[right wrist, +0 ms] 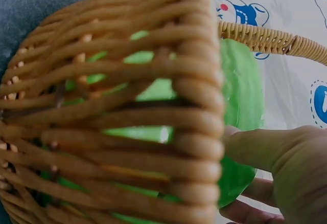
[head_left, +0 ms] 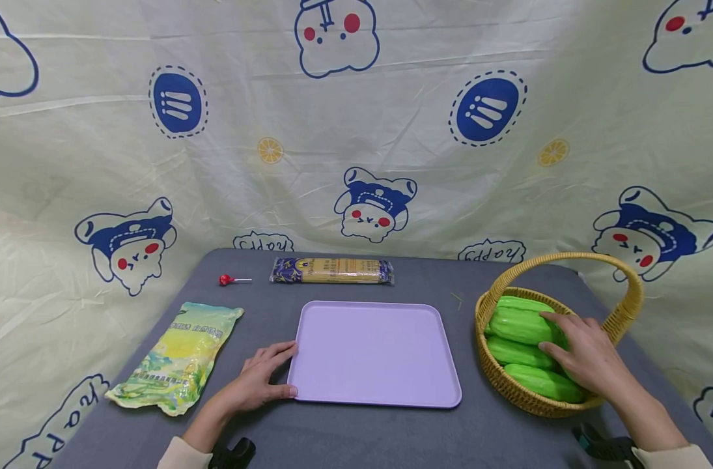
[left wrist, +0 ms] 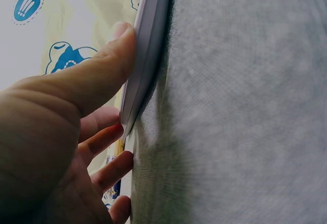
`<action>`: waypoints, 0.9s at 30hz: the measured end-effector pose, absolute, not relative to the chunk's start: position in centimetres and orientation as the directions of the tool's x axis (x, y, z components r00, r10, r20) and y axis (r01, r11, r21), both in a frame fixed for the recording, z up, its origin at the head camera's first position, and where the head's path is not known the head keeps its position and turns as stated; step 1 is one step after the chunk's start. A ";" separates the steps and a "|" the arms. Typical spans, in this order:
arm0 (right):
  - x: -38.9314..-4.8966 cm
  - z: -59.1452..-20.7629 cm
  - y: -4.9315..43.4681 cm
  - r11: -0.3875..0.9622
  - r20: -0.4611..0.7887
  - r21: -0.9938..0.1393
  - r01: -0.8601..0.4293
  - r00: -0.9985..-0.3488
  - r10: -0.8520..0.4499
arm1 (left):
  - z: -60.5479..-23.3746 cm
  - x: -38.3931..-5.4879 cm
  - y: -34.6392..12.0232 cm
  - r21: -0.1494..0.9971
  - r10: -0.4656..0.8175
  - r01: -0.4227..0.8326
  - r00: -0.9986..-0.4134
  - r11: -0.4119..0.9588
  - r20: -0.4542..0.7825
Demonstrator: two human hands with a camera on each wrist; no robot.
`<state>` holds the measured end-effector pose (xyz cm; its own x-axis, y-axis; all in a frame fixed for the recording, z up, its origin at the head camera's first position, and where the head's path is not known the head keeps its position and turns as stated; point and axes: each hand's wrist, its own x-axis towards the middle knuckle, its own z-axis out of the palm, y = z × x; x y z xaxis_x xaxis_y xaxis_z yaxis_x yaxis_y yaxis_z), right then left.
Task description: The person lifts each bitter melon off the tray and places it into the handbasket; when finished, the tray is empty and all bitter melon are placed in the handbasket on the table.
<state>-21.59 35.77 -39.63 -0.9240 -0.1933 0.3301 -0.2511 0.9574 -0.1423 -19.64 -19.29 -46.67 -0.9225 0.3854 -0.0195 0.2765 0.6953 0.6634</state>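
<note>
A lilac rectangular tray lies flat on the table. My left hand touches its left side, the thumb at the near corner and the fingers, only loosely bent, farther up the edge. From the left wrist view, the thumb rests against the tray's rim. At the right, a wicker basket with a tall handle contains several green ridged gourds. My right hand reaches into it, thumb and fingers spanning one upper green gourd. The right wrist view shows the thumb against green skin; the fingertips are partly hidden.
A green-and-yellow packet lies left of the tray. Behind the tray is a long package in dark blue and gold, with a red lollipop to its left. The basket handle arches above the gourds. A patterned cloth hangs behind the table.
</note>
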 end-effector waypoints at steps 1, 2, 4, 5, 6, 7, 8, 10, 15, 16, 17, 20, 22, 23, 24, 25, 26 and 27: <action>-21.6 -39.7 35.8 0.959 0.329 -0.137 -0.249 -0.924 -0.193 | -46.7 -19.6 -19.3 0.663 0.386 0.277 -0.922 0.695 -0.019; -21.6 -39.7 35.8 0.960 0.324 -0.135 -0.247 -0.926 -0.193 | -46.7 -19.7 -19.3 0.662 0.386 0.278 -0.922 0.696 -0.019; -21.7 -39.8 35.8 0.961 0.322 -0.127 -0.247 -0.926 -0.196 | -46.7 -19.7 -19.3 0.661 0.386 0.278 -0.922 0.697 -0.020; -21.7 -39.8 35.8 0.961 0.326 -0.121 -0.248 -0.925 -0.198 | -46.7 -19.7 -19.3 0.661 0.387 0.279 -0.922 0.697 -0.019; -21.7 -39.8 35.8 0.962 0.327 -0.114 -0.248 -0.924 -0.200 | -46.7 -19.7 -19.3 0.661 0.386 0.279 -0.922 0.697 -0.018; -21.7 -39.7 35.8 0.963 0.328 -0.107 -0.249 -0.923 -0.203 | -46.7 -19.8 -19.3 0.660 0.387 0.280 -0.922 0.697 -0.017; -21.7 -39.7 35.7 0.963 0.325 -0.104 -0.249 -0.924 -0.203 | -46.7 -19.8 -19.3 0.659 0.388 0.283 -0.922 0.697 -0.015; -21.8 -39.7 35.7 0.964 0.322 -0.097 -0.247 -0.924 -0.204 | -46.7 -19.8 -19.3 0.656 0.390 0.288 -0.921 0.698 -0.010; -21.9 -39.7 35.6 0.965 0.306 -0.100 -0.243 -0.930 -0.203 | -46.8 -19.8 -19.4 0.655 0.393 0.294 -0.919 0.696 -0.006; -21.9 -39.7 35.6 0.965 0.309 -0.098 -0.245 -0.929 -0.204 | -46.8 -19.8 -19.4 0.655 0.394 0.295 -0.919 0.696 -0.005; -21.9 -39.8 35.6 0.965 0.308 -0.099 -0.244 -0.930 -0.203 | -46.8 -19.8 -19.4 0.655 0.394 0.295 -0.919 0.696 -0.005; -22.0 -39.8 35.5 0.963 0.306 -0.107 -0.246 -0.930 -0.204 | -46.8 -19.7 -19.4 0.657 0.393 0.295 -0.919 0.694 -0.002; -21.9 -39.8 35.4 0.963 0.311 -0.111 -0.247 -0.929 -0.202 | -46.8 -19.7 -19.4 0.657 0.391 0.295 -0.920 0.694 0.000; -22.0 -39.8 35.4 0.962 0.308 -0.117 -0.247 -0.930 -0.201 | -46.8 -19.6 -19.4 0.659 0.390 0.293 -0.921 0.693 -0.001; -22.0 -39.8 35.4 0.961 0.307 -0.122 -0.247 -0.930 -0.200 | -46.8 -19.6 -19.4 0.660 0.390 0.292 -0.921 0.692 -0.001; -22.0 -39.8 35.3 0.961 0.304 -0.126 -0.247 -0.931 -0.199 | -46.8 -19.6 -19.4 0.660 0.389 0.291 -0.921 0.692 -0.002; -22.0 -39.8 35.3 0.961 0.301 -0.130 -0.246 -0.933 -0.198 | -46.8 -19.6 -19.4 0.660 0.389 0.291 -0.921 0.693 -0.003; -22.0 -39.8 35.3 0.960 0.300 -0.135 -0.245 -0.934 -0.196 | -46.8 -19.6 -19.4 0.660 0.390 0.290 -0.921 0.693 -0.004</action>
<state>-21.98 35.28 -39.81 -0.9336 -0.1961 0.2998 -0.2450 0.9601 -0.1349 -19.63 -19.43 -46.80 -0.9209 0.3897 -0.0044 0.2902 0.6934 0.6595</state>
